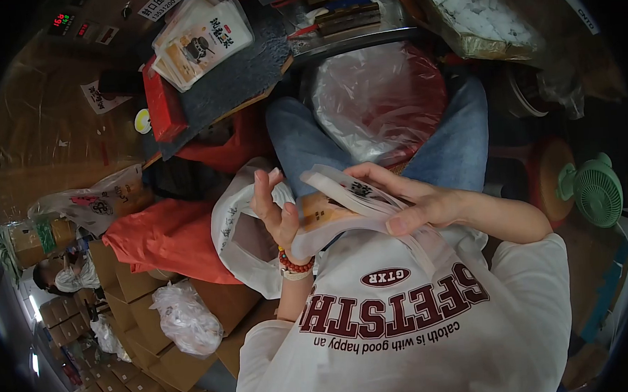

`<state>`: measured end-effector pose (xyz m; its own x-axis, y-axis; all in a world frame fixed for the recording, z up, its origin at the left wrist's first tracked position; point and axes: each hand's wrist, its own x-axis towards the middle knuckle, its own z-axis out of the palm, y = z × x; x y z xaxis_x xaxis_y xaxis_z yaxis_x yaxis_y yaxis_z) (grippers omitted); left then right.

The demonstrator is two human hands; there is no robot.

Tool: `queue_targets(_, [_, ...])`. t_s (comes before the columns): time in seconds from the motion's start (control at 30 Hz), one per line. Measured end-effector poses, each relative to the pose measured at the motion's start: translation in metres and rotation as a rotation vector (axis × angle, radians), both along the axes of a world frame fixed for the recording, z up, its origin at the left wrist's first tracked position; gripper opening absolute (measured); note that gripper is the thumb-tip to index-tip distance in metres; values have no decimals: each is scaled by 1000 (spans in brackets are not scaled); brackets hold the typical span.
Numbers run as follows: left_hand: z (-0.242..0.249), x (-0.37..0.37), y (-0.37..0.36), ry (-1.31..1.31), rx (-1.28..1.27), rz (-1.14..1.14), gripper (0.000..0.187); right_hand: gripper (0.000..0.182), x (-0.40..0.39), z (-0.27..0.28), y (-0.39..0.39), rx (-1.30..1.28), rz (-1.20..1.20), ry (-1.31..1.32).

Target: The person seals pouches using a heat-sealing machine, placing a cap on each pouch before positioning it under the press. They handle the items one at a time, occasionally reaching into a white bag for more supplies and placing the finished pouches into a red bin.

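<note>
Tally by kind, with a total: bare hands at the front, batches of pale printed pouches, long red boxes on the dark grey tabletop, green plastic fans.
Bare hands: 2 (left hand, right hand)
Batches of pale printed pouches: 2 (held batch, tabletop batch)
Long red box on the dark grey tabletop: 1
Green plastic fan: 1
Total: 6

Pouches (330,211) of smooth plastic

This looks like a packing workshop, with piles of brown boxes (147,329), printed bags (203,45) in a stack, and a metal machine (351,24).
</note>
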<state>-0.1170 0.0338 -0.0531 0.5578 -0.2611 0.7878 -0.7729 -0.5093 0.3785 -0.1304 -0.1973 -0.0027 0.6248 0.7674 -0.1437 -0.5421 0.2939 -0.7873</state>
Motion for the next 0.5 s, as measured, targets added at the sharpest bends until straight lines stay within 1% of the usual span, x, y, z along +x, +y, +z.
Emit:
queue_targets(0.03, [1,0,-2,-53,29,15,92,89,0,0,0,-1,0,0])
queue_targets(0.07, [2,-3,-8,-174,-17,115,62,91,0,0,1,30,-1,37])
queue_targets(0.13, [10,-6,-10,-277,-32,90,32,93,0,-3,1,59,-4,70])
queue_targets(0.17, [16,-9,-7,-258,0,-36,29,92,-4,-12,2,121,-54,132])
queue_targets(0.2, [27,-18,-10,-6,-51,-180,30,91,-6,-21,3,184,-104,194])
queue_targets(0.23, [23,-18,-12,-7,-54,-181,30,91,-6,-29,3,181,-105,193])
queue_targets(0.3, [11,-13,-13,66,-353,-201,28,87,2,-46,2,378,-105,378])
queue_targets(0.33, [4,-19,-8,272,-550,-176,24,85,7,-50,-1,434,-122,357])
queue_targets(0.37, [-22,-25,6,605,-1015,-407,27,83,12,-54,-4,491,-139,338])
queue_targets(0.4, [-3,-27,1,877,-1269,-439,34,84,15,-56,-7,470,-219,285])
queue_targets(0.43, [16,-29,-4,1112,-1592,-424,40,93,11,-44,-4,326,-370,185])
queue_targets(0.5, [-3,-24,-1,1460,-1783,-865,45,104,3,-54,-3,132,-459,-56])
